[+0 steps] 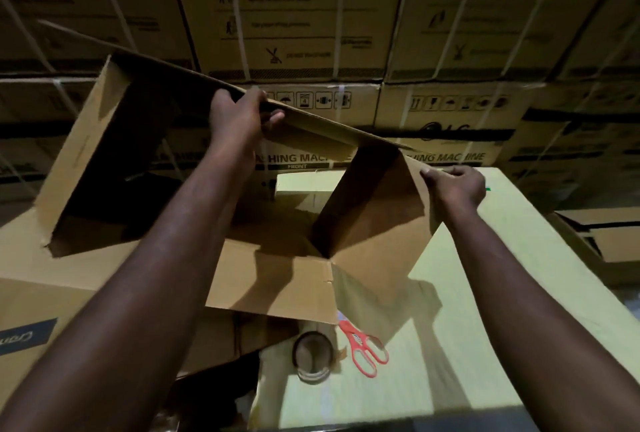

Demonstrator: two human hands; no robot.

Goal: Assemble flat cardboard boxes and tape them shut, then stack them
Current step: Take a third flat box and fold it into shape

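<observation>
A brown cardboard box (pixel 377 220) is opened up and held in the air above the pale work surface (pixel 519 293). My left hand (pixel 239 118) grips the box's long top edge near its middle, fingers curled over the rim. My right hand (pixel 459 185) pinches the edge of the right side flap. The near flap (pixel 270 282) hangs down toward me. A roll of brown tape (pixel 313 357) and red-handled scissors (pixel 363 350) lie on the surface under the box.
Large strapped appliance cartons (pixel 304 16) form a wall at the back. More brown cardboard (pixel 31 300) lies at the left, under my left arm. Another carton (pixel 602 237) sits low at the right.
</observation>
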